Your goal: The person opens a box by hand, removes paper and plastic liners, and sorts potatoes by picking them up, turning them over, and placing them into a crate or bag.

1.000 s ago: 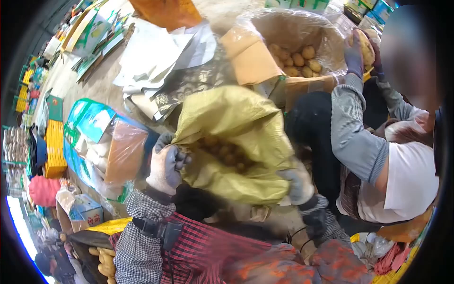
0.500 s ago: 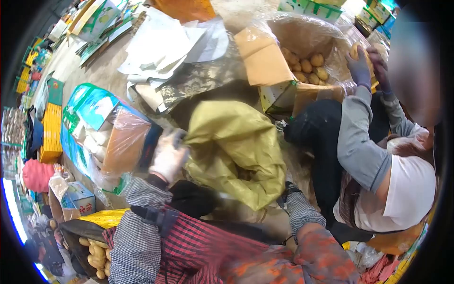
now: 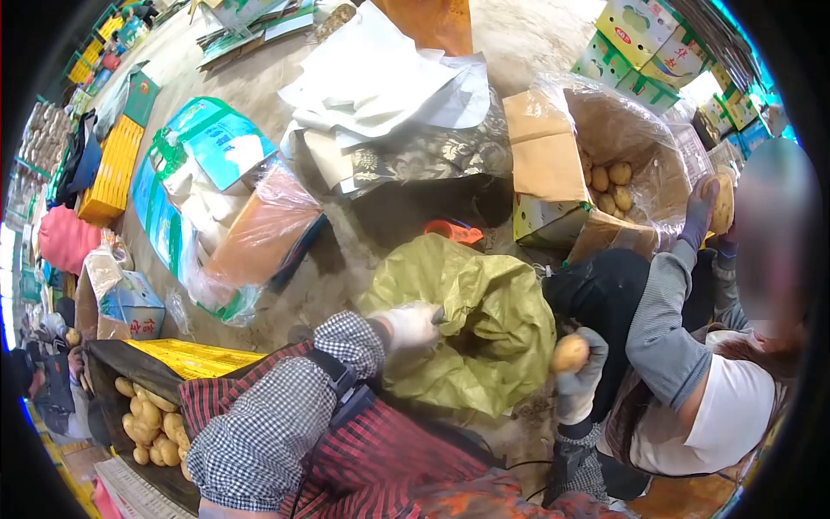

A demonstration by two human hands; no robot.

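My left hand [image 3: 411, 327], in a pale glove, is closed at the left rim of a yellow-green woven sack [image 3: 471, 381]. The sack stands before me, its crumpled mouth open. To its right, my right hand [image 3: 584, 376], in a grey and white glove, grips a potato [image 3: 571, 353]. At lower left, several potatoes [image 3: 151, 424] lie in a dark-lined yellow crate [image 3: 203, 355].
At right, a seated co-worker [image 3: 692, 372] holds a large potato [image 3: 723, 203] beside a plastic-lined carton [image 3: 543, 138] with several potatoes inside. An orange-red object [image 3: 454, 232] lies behind the sack. A blue carton [image 3: 156, 221] stands at left, white sheets [image 3: 380, 82] farther back.
My left hand has moved right, onto the sack's rim. My right hand, earlier low by the sack and mostly hidden, is now raised into view with a potato. The camera view has shifted.
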